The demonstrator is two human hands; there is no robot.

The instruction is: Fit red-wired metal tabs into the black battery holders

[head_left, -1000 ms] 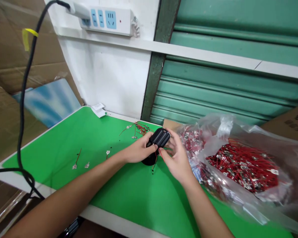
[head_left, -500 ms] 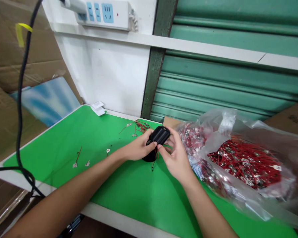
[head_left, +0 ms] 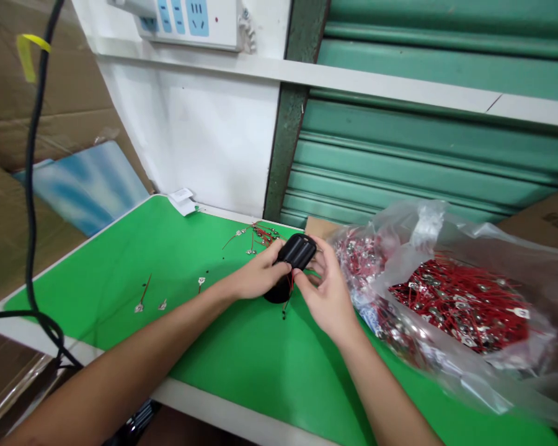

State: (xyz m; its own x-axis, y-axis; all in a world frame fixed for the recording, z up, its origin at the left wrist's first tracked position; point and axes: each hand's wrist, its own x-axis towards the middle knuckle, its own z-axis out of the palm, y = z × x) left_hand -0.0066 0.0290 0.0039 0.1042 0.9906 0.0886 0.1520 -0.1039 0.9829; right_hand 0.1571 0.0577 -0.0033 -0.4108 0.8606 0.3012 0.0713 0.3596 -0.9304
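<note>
A black plastic casing (head_left: pixel 297 250) with rounded corners and long grooves is tilted up above the green mat. My left hand (head_left: pixel 263 272) grips its left side, the thumb lying along the lower edge. My right hand (head_left: pixel 328 297) closes around the right side, thumb at the lower edge beside thin red wires (head_left: pixel 289 286). Whether the right fingertips also pinch a wire cannot be made out. Below the casing, a dark round thing (head_left: pixel 277 293) is partly hidden by my left hand. A small dark wire end (head_left: pixel 284 314) hangs just under it.
A clear plastic bag (head_left: pixel 428 223) full of red wires with metal contacts (head_left: pixel 460 303) lies at the right. A small heap of such wires (head_left: pixel 265 234) sits behind my hands. Loose pieces (head_left: pixel 139 306) lie at left. A black cable (head_left: pixel 31 186) hangs at far left.
The view has shifted slightly. Both hands keep nearly the same grip on the black casing, with no other clear change.
</note>
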